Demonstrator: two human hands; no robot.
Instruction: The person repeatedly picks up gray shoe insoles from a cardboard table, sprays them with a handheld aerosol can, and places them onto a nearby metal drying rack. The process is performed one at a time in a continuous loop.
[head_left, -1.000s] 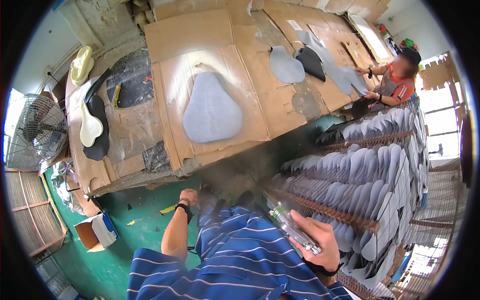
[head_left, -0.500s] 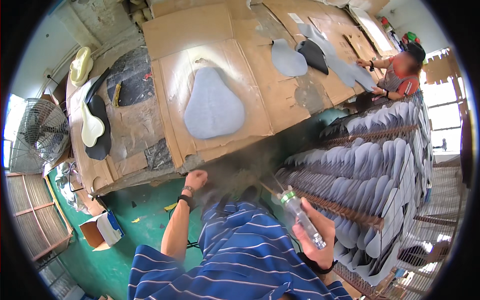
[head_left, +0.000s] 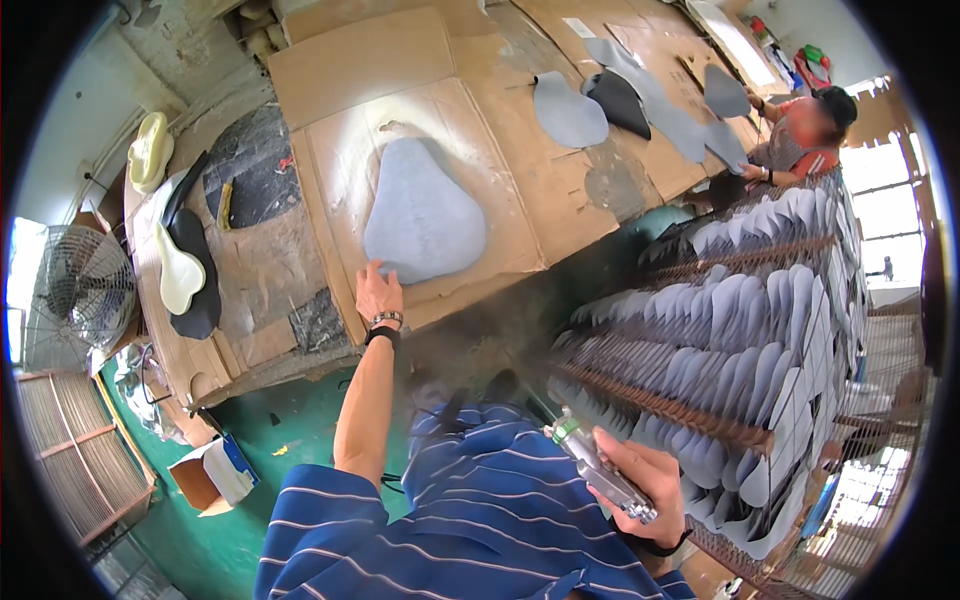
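Observation:
A grey, pear-shaped sheet [head_left: 425,215] lies flat on a cardboard panel [head_left: 505,215] on the workbench. My left hand [head_left: 380,297] reaches over the near edge, fingers stretched out and open, its fingertips at the sheet's lower left corner. Low on the right, my right hand [head_left: 645,485] is closed around a silver spray gun [head_left: 598,462] with a green ring, its nozzle pointing up and left. Whitish overspray marks the cardboard around the sheet's narrow end.
Racks of grey cut pieces [head_left: 690,350] stand close on my right. Cream saddle-shaped forms [head_left: 180,270] lie on the left, near a fan [head_left: 85,285]. A co-worker [head_left: 805,135] handles grey pieces at the bench's far right. An opened box [head_left: 213,475] sits on the green floor.
My left hand has moved up from below the bench edge to the sheet, its fist opening out. The spray gun has dropped slightly. The co-worker has lifted a grey piece.

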